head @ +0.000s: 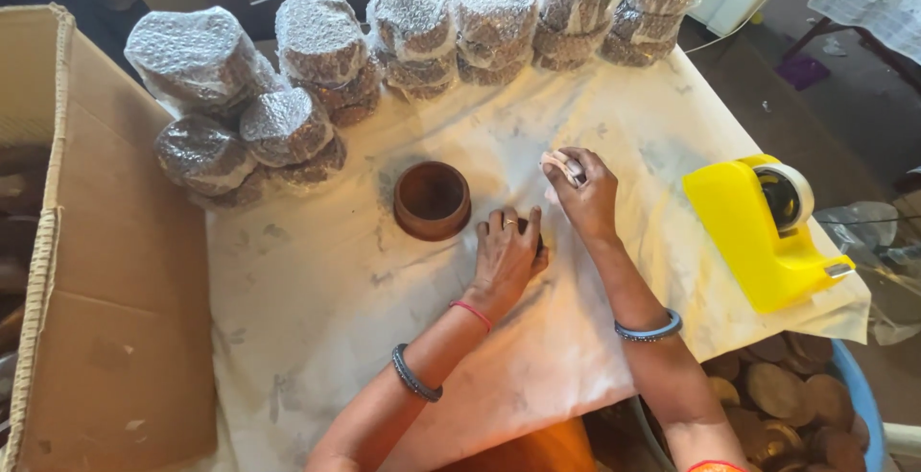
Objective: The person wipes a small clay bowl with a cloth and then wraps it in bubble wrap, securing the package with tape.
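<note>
Nearest, a blue tub (857, 388) at the lower right holds flat brown clay discs (779, 390). The left hand (506, 254) lies palm-down on the stained white cloth (317, 309) covering the tabletop, its fingers spread flat over something small and dark that is mostly hidden. The right hand (585, 194) has its fingers pinched around a small pale piece (561, 166). Just left of the hands stands a round, rough brown clay pot (432, 200), open-mouthed. A glossy yellow tape dispenser (767, 229) sits well right. A cardboard box (91, 318) flanks the left. Farthest back, bubble-wrapped bundles (413, 40) are stacked in rows.
</note>
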